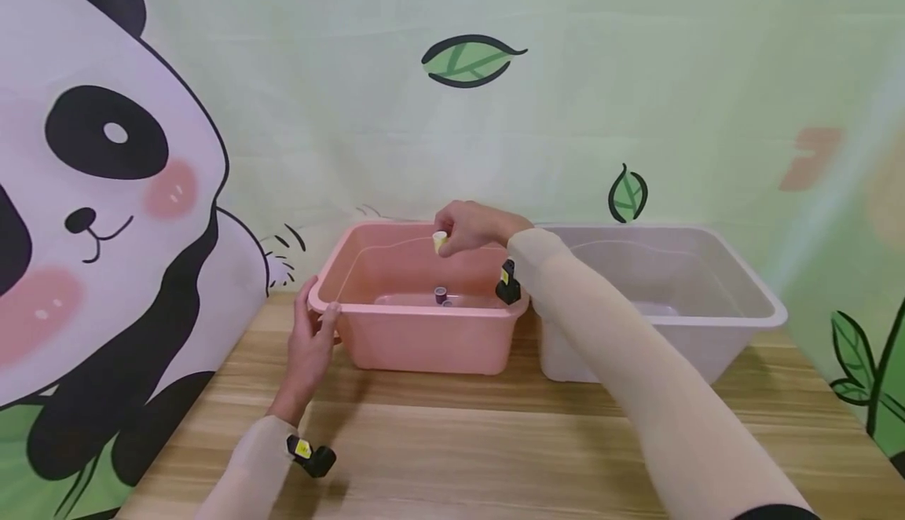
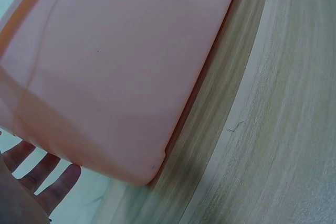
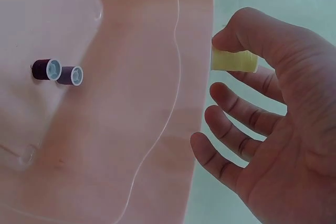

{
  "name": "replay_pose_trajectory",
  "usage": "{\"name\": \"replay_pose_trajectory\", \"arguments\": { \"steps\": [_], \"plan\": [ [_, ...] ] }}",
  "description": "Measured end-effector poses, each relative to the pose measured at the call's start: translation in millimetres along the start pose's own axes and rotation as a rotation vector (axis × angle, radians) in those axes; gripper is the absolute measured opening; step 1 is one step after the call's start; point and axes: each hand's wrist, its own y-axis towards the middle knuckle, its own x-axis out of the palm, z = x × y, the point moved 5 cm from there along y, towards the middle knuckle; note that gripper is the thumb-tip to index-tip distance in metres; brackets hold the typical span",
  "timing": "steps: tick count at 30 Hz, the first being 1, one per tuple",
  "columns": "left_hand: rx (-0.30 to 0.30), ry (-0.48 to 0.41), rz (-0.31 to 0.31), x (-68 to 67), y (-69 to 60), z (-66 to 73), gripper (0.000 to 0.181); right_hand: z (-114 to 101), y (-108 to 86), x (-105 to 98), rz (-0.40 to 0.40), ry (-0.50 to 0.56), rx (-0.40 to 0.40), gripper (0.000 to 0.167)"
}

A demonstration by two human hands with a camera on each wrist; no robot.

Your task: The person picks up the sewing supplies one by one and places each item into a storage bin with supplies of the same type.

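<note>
My right hand [image 1: 470, 225] pinches a yellow thread spool [image 3: 235, 60] between thumb and index finger, above the back part of the pink plastic tub [image 1: 424, 339]. The other fingers spread apart, bent a little, in the right wrist view. Two spools lie on the tub's floor: a dark maroon spool [image 3: 44, 70] and, touching or close beside it, a purple spool [image 3: 69, 75]. At the tub's front left corner my left hand [image 1: 311, 347] holds the rim, thumb at the front and fingers along the left side. Its fingertips [image 2: 68, 174] meet the tub's outer wall.
A pale grey tub [image 1: 707, 322] stands to the right of the pink one, partly hidden by my right forearm. Both rest on a wood-grain table [image 1: 452, 449]. Behind them hangs a backdrop with a panda [image 1: 106, 214] and leaves.
</note>
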Motion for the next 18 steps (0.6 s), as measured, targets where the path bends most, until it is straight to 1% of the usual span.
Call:
{"name": "replay_pose_trajectory", "arguments": {
  "steps": [2, 7, 10, 15, 18],
  "plan": [
    [-0.005, 0.001, -0.003, 0.9, -1.0, 1.0, 0.062, 2.1, 0.8, 0.8, 0.003, 0.012, 0.012, 0.017],
    [-0.021, 0.004, -0.006, 1.7, -4.8, 5.8, 0.062, 2.8, 3.0, 3.3, 0.004, 0.013, 0.012, 0.018],
    [-0.024, -0.003, -0.011, 1.4, -5.0, 7.2, 0.062, 2.8, 4.1, 4.4, 0.003, 0.015, 0.017, 0.018],
    [0.001, -0.006, -0.005, 0.6, -3.7, 5.2, 0.062, 4.5, 6.3, 5.9, 0.016, -0.004, 0.005, 0.018],
    [0.014, -0.001, 0.001, 0.6, -4.3, 3.8, 0.061, 6.4, 6.6, 8.3, 0.011, -0.005, 0.015, 0.018]
  ]
}}
